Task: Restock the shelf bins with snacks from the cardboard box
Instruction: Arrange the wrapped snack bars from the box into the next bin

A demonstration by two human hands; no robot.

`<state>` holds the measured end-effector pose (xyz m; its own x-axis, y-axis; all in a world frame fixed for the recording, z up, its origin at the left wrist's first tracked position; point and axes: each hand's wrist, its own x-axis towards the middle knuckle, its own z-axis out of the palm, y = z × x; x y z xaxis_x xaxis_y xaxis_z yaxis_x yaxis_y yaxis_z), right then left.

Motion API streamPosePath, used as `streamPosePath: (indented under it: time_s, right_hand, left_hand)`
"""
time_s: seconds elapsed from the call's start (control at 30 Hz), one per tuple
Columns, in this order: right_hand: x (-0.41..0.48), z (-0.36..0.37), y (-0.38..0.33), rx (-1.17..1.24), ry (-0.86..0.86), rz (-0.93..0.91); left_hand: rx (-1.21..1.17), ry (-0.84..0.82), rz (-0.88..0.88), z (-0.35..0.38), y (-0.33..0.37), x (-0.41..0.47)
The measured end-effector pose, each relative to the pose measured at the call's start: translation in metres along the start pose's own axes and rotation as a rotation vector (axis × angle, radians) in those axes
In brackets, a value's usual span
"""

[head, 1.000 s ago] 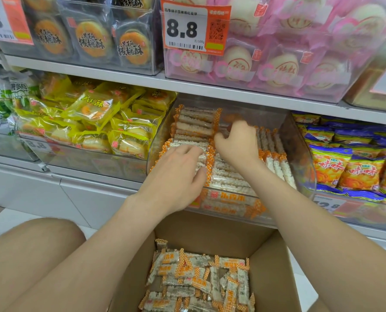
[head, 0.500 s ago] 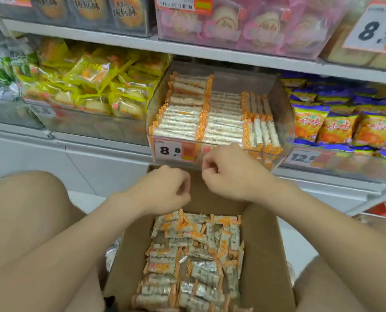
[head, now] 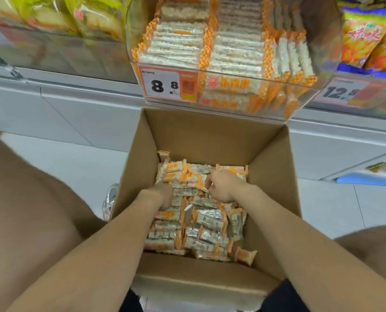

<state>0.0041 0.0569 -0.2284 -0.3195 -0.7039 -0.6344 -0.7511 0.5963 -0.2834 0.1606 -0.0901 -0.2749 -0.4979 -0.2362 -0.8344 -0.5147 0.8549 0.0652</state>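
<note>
Downward, left hand [head: 162, 195] buried; right hand [head: 223, 188] pinching snacks [head: 206, 224]

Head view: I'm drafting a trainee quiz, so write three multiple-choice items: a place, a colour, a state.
1. Where are the left hand and right hand? A in the shelf bin; B in the cardboard box; C on the floor.
2. What colour edges the snack packs? A green; B blue; C orange.
3. The cardboard box is: A open, holding packs; B taped shut; C empty.
B, both hands reach among the packs inside it; C, orange ends show; A, its top is open over loose packs.
</note>
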Motion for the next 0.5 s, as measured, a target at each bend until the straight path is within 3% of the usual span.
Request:
streamPosePath:
  time_s: [0.13, 0.3, 0.5]
  right_hand:
    - [0.035, 0.037, 0.015, -0.018, 0.039, 0.131]
    - [0.06, 0.063, 0.022, 0.255, 0.041, 0.151]
    - [0.068, 0.098, 0.026, 0.022, 0.022, 0.146]
  left_hand:
    - [-0.122, 0.052, -0.053, 0.018, 0.001, 0.025]
    - [-0.297, 0.185, -0.029, 0.046, -0.002, 0.046]
    - [-0.355, 0.135, 0.02, 0.058, -0.001, 0.052]
